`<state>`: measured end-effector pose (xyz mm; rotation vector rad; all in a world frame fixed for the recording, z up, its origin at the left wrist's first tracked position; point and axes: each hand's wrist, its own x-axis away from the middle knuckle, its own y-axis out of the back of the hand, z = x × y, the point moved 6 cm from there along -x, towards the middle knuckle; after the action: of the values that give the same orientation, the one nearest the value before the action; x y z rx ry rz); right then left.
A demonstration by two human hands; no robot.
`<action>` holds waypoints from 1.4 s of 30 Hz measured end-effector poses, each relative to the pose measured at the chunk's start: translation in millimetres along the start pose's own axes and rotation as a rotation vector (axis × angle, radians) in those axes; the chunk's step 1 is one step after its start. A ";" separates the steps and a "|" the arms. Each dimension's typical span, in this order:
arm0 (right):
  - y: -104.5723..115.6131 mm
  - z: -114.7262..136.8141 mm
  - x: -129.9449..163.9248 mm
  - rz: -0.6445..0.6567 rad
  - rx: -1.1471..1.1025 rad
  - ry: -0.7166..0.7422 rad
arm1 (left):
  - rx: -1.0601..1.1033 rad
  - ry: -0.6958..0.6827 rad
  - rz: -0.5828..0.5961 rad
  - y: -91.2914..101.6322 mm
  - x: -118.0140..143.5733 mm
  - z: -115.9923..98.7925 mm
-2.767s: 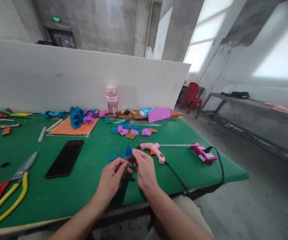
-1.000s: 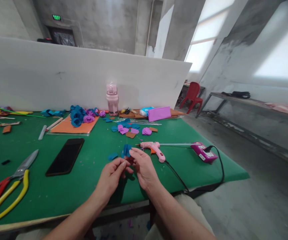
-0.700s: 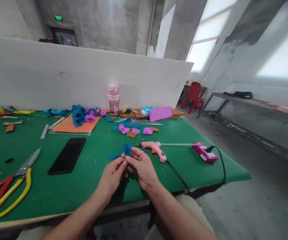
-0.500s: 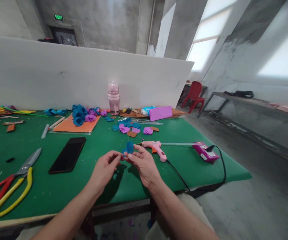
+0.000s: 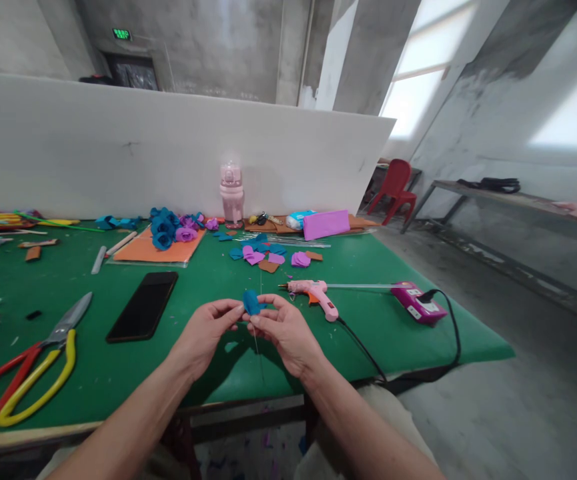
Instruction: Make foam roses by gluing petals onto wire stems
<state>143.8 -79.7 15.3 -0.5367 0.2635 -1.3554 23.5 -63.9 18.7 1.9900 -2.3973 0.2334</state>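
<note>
Head view: just left of the pink glue gun (image 5: 321, 293), a small blue paper piece (image 5: 251, 302) is held above the green table (image 5: 208, 277). The left hand (image 5: 208, 333) has its grip closed on the piece's edge; the right hand (image 5: 288, 333) has its grip pinched around a thin wire (image 5: 257, 343) below it. Loose petals (image 5: 277, 259) lie beyond the gun, slightly left; a black phone (image 5: 143, 307) lies well left of it, a purple box (image 5: 413, 302) to its right.

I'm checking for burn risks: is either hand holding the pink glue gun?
No, the pink glue gun lies on the green table, while the left hand and right hand hold the blue piece.
</note>
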 end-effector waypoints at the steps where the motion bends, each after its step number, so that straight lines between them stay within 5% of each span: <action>1: -0.3 -0.4 0.0 0.004 0.003 -0.003 | 0.005 0.006 -0.002 0.3 0.1 0.4; 19: -3.9 -8.2 0.0 0.014 0.011 -0.038 | 0.077 0.050 -0.088 1.1 4.0 4.3; 34: 0.8 -9.3 -1.0 -0.133 0.128 0.020 | -0.128 -0.125 -0.269 1.0 9.5 -7.9; 42: 0.0 -5.4 -0.9 -0.139 0.159 0.077 | 0.021 -0.033 -0.135 -3.0 7.6 2.3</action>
<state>141.0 -80.0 10.7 -0.3753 0.1817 -1.5199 25.2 -72.1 17.6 2.1710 -2.2757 0.2256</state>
